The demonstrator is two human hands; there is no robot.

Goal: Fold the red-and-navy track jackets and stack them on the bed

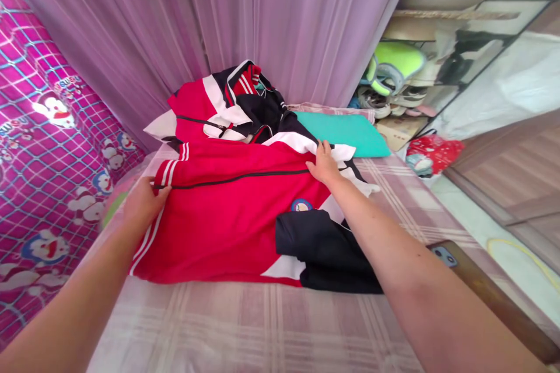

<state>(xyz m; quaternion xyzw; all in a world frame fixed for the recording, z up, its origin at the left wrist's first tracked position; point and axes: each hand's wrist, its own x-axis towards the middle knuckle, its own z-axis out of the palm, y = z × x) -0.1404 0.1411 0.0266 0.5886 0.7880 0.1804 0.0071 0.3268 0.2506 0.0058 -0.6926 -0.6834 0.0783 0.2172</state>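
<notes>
A red, white and black zip-up jacket point(219, 221) lies spread on the bed, its black zipper running crosswise. At the striped hem, my left hand point(146, 201) pinches the zipper's lower end between thumb and fingers. My right hand point(324, 164) is closed on the cloth near the white collar, at the zipper's upper end. One black sleeve point(326, 236) is folded over the front, beside a round blue badge point(301, 205). Behind the jacket, a crumpled pile of similar red, white and black clothing point(196, 105) touches its far edge.
The bed point(210, 326) has a plaid cover. A teal folded item point(343, 131) lies at its far right, a phone point(485, 291) at its right edge, partly behind my right forearm. Purple curtains point(262, 23) hang behind; a pink patterned cloth point(48, 145) hangs left. A shoe rack point(394, 93) stands right.
</notes>
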